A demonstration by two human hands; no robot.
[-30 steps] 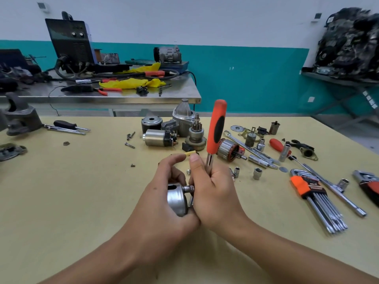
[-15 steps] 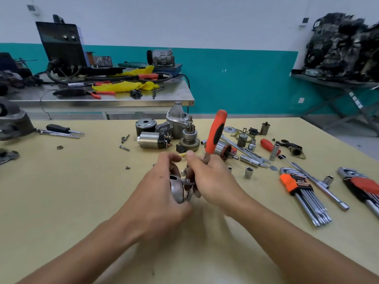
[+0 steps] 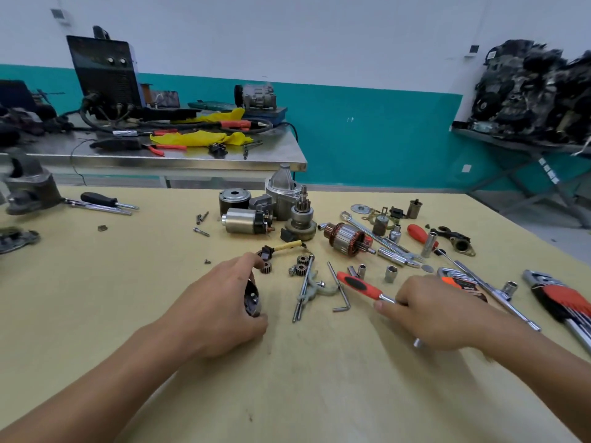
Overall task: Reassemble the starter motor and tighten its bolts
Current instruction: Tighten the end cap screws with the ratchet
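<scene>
Red-and-black-handled chrome ratchet. Dark grey round metal cap. Copper-striped cylindrical steel armature. Pale yellow flat tabletop. Teal-and-white painted wall.

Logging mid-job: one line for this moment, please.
left hand grips end cap | right hand holds orange-handled driver | armature on table
</scene>
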